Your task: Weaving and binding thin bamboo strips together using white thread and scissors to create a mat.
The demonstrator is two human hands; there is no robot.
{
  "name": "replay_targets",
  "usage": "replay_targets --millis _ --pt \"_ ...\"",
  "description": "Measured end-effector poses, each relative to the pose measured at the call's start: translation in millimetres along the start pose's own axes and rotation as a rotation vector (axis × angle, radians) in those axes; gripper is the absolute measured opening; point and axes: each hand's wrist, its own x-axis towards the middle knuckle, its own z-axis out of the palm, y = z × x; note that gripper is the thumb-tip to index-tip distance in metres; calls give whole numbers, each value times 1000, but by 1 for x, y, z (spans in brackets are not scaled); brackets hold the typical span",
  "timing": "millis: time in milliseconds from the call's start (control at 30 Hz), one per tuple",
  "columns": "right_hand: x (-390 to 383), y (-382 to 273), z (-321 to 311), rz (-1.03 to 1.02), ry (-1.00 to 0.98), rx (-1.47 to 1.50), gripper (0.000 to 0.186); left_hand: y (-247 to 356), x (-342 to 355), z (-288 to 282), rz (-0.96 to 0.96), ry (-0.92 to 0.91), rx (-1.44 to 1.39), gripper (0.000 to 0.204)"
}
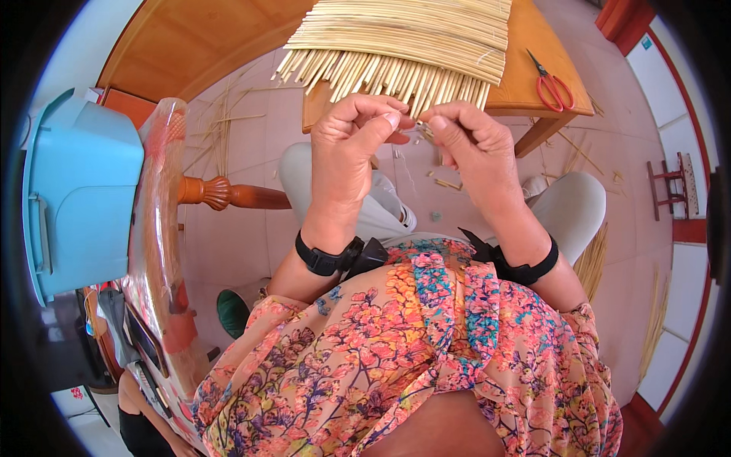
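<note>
My left hand (350, 152) is closed in a pinch at the front of a mat of pale straw-like sticks (392, 38), which rests on a wooden stool or small table (533, 34). My right hand (476, 156) pinches just beside it, its fingertips near the loose stick ends. What either pinch holds is too small to make out; a small pale bit and a fine clear strand show between and below them. Red-handled scissors (557, 93) lie on the wood to the right of the mat.
A blue plastic bin (84, 198) sits on a plastic-covered table (160, 228) at left. A person's bare arm (164, 426) shows at lower left. Stick offcuts (449, 184) litter the tiled floor around my knees. A small red stool (670, 190) stands by the right wall.
</note>
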Motion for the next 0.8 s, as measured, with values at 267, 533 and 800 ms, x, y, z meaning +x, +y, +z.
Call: replay_targets --millis 267,533,800 --pt "-5 8 9 -132 -58 -48 11 -6 1 -8 36 3 -40 5" --pt "-5 7 10 -86 -60 -56 10 -4 0 -6 14 -7 -78 4" --pt "-5 6 11 -83 -60 -54 10 -2 0 -5 1 6 -70 4"
